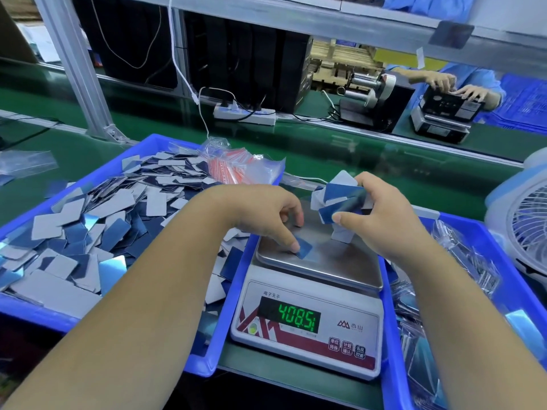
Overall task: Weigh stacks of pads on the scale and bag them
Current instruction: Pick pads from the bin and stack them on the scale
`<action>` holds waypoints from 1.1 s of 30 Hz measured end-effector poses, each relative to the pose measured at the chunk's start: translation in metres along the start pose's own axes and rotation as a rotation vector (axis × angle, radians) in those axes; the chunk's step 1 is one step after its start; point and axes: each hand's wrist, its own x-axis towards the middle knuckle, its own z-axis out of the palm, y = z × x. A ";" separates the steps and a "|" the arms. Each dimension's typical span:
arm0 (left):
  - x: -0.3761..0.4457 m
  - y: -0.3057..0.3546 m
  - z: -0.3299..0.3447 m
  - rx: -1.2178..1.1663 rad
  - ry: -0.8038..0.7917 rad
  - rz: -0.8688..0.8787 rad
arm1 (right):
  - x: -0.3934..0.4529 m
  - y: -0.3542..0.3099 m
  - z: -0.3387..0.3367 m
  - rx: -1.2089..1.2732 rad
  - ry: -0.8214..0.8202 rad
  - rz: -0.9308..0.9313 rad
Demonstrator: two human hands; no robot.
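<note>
Pads [340, 202]: small rectangular cards w/ rounded corners, glossy blue on one face, pale grey-white on the other. A messy, fanned bunch sits in the right hand [381, 220], fingers and thumb curled round it, the lowest pads touching the steel pan of the scale [319, 261]. The left hand [266, 214] pinches a single blue pad [304, 247] betw. thumb and fingers, that pad lying flat on the pan's left part. Scale is white w/ red trim, green digits reading approx. 408.5, three buttons at bottom right of its front panel.

Left of the scale a shallow blue tray [35, 315] is heaped w/ loose pads, blue and grey faces mixed, some mirror-bright. At the tray's far edge lies a clear bag of small red-striped zip bags [236, 167]. Right of the scale a second blue tray [390, 335] holds clear packets w/ pads inside.

Bench [325, 143] is green, w/ a second green strip beyond an aluminium rail. A white power strip [245, 113] w/ plugs and cables sits back there, black boxes behind it. A slanted aluminium post [80, 72] rises at left. A white and pale-blue fan [521, 232] stands at the right edge. Far right, another person in a blue sleeve [461, 75] works over a second scale [441, 125], a tape dispenser [373, 93] just beside it.
</note>
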 end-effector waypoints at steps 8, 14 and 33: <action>0.001 0.000 0.000 -0.018 0.072 0.006 | 0.001 0.001 -0.002 0.013 -0.014 -0.045; 0.007 -0.007 -0.005 -0.223 0.435 -0.041 | -0.001 0.000 -0.009 0.128 -0.059 -0.061; 0.025 0.011 0.018 -0.618 0.346 0.082 | -0.001 0.002 0.004 -0.072 -0.010 -0.238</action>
